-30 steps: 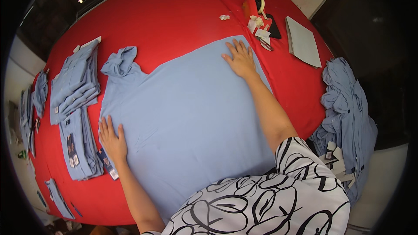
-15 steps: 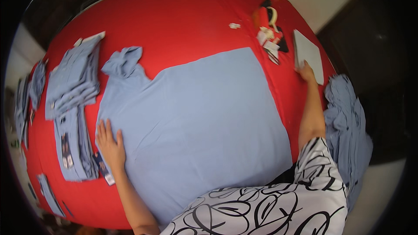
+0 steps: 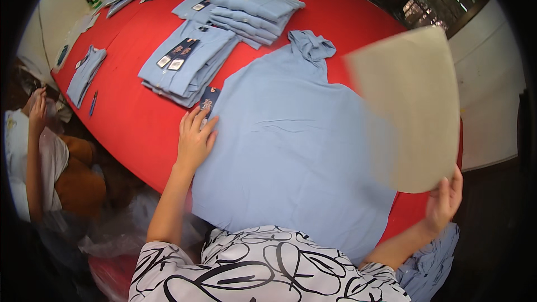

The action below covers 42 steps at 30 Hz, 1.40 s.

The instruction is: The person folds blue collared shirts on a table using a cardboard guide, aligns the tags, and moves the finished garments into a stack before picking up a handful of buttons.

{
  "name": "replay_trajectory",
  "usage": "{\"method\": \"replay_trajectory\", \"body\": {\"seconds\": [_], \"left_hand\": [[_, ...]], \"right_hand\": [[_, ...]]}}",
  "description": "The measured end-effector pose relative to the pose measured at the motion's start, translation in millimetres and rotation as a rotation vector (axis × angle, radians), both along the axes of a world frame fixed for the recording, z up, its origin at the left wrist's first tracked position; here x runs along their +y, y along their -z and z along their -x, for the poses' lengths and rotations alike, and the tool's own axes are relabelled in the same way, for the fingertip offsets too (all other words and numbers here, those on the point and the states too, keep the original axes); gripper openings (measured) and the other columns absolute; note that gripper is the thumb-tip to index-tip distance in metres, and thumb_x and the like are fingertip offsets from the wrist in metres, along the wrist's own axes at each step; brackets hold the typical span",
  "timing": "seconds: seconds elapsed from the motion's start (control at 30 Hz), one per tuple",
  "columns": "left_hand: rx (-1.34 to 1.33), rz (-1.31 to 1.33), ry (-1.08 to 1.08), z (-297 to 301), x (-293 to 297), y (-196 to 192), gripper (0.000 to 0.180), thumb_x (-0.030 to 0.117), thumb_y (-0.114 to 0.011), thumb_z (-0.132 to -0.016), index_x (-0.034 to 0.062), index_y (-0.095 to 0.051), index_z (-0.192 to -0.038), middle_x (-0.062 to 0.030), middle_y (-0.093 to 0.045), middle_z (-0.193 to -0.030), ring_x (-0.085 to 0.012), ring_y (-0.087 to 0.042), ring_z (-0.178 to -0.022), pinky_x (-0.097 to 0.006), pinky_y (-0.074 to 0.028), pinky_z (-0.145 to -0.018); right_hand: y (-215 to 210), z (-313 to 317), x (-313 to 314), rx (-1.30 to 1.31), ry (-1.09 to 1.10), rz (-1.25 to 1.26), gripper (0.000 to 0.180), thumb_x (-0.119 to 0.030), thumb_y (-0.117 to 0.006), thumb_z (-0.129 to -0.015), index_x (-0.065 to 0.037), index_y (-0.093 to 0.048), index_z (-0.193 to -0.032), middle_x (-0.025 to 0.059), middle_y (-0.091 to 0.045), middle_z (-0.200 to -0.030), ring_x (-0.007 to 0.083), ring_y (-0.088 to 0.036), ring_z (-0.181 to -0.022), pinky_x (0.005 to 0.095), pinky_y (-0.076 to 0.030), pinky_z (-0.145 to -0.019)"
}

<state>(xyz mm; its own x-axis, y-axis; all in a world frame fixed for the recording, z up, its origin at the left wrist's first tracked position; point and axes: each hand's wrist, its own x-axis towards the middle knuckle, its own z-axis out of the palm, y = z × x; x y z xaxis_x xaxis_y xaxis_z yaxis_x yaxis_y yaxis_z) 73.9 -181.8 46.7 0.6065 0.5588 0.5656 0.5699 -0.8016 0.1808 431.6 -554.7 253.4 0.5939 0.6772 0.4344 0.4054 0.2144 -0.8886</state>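
A light blue shirt (image 3: 291,151) lies spread out before me, its collar end (image 3: 310,47) pointing away. My left hand (image 3: 194,141) rests palm down at the shirt's left edge, fingers apart, holding nothing. Just beyond its fingertips is a dark hang tag (image 3: 209,99). Pinched at its near corner by my right hand (image 3: 444,198), a pale, flat board (image 3: 419,106) is held up over the shirt's right side. Motion blurs the board's left edge, and it hides part of the shirt and table behind it.
Folded blue shirts with tags (image 3: 187,61) and a taller stack (image 3: 260,8) lie left of the spread shirt on the red table (image 3: 131,134). A blue pen (image 3: 93,103) lies farther left. Another person (image 3: 39,156) is beside the table. More blue shirts (image 3: 430,263) hang at lower right.
My view has turned left. The right hand has lifted the board off the table and brought it over the shirt. My left hand stays by the shirt's left edge.
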Motion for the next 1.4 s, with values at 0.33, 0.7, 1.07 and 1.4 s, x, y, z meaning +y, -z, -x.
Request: {"method": "replay_trajectory", "body": {"seconds": [0.33,0.7,1.07,1.4], "left_hand": [[-0.096,0.634,-0.266,40,-41,-5,0.019,0.008,-0.063,-0.084,0.0023,-0.052,-0.099,-0.0160,-0.062,-0.088,-0.0329,-0.062,-0.077,-0.042,-0.050,-0.070],[-0.533,0.901,-0.287,55,-12,-18,0.036,0.000,-0.065,-0.084,0.0010,-0.057,-0.120,-0.0125,-0.064,-0.110,-0.0209,-0.063,-0.095,-0.031,-0.052,-0.084],[0.045,0.261,-0.102,-53,-55,7,0.065,0.052,-0.064,-0.084,0.0149,-0.055,-0.136,-0.0124,-0.044,-0.145,-0.0354,-0.034,-0.137,-0.066,-0.018,-0.111],[0.105,0.350,-0.133,-46,-46,13,0.085,0.067,-0.064,-0.075,0.0183,-0.047,-0.143,-0.0107,-0.042,-0.148,-0.0313,-0.037,-0.136,-0.067,-0.021,-0.109]], "right_hand": [[195,52,226,-0.321,-0.030,0.475,0.030,-0.008,-0.048,-0.097,-0.004,-0.059,-0.124,0.0134,-0.070,-0.105,0.0261,-0.067,-0.094,0.0348,-0.051,-0.084],[197,66,235,-0.353,0.041,0.535,0.032,-0.003,-0.045,-0.095,-0.006,-0.061,-0.123,0.0227,-0.066,-0.113,0.0392,-0.063,-0.105,0.0438,-0.050,-0.090],[190,72,245,-0.467,0.070,0.617,0.032,-0.005,-0.043,-0.096,-0.003,-0.063,-0.122,0.0238,-0.066,-0.112,0.0407,-0.063,-0.104,0.0449,-0.050,-0.090],[171,12,288,-0.827,0.123,0.723,0.033,-0.024,-0.065,-0.086,-0.003,-0.068,-0.111,0.0173,-0.063,-0.113,0.0376,-0.055,-0.110,0.0445,-0.045,-0.095]]}}
